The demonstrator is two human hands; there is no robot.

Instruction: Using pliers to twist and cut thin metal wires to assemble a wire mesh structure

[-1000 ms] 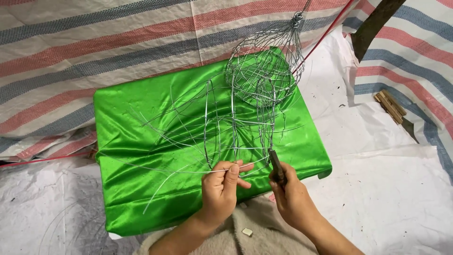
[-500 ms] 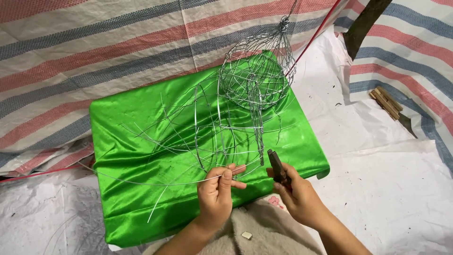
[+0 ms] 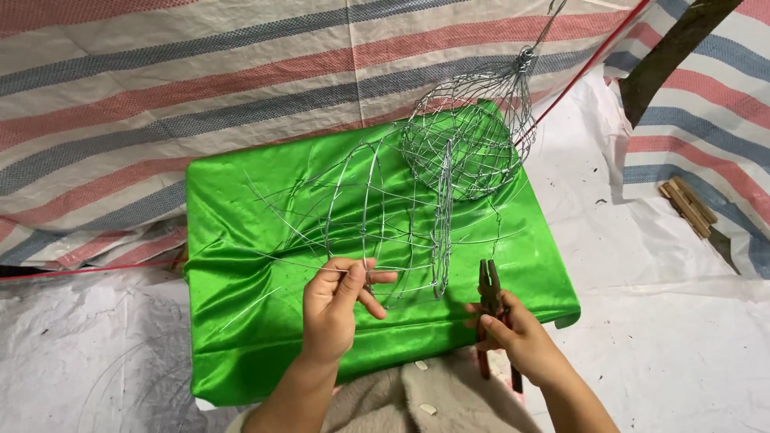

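A silver wire frame [image 3: 401, 216] made of bent, woven strands stands on a green satin cloth [image 3: 241, 224]. Its round netted basket part [image 3: 469, 148] hangs from a twisted wire at the upper right. My left hand [image 3: 341, 301] pinches a thin loose wire [image 3: 289, 261] at the frame's lower edge. To the right of the frame, my right hand [image 3: 517, 337] grips a pair of dark pliers [image 3: 488, 285] with red handles, jaws pointing up and apart from the wire.
The green cloth covers a low box-like table. A red, grey and white striped tarp [image 3: 160, 88] hangs behind, and white sheeting [image 3: 682, 345] covers the floor. A small bundle of wooden sticks [image 3: 688, 206] lies at right. A red cord [image 3: 593, 56] runs diagonally.
The view has shifted, so the frame and cloth now sit further right. My right hand has drawn the pliers slightly away from the frame. My left hand keeps its pinch on the wire.
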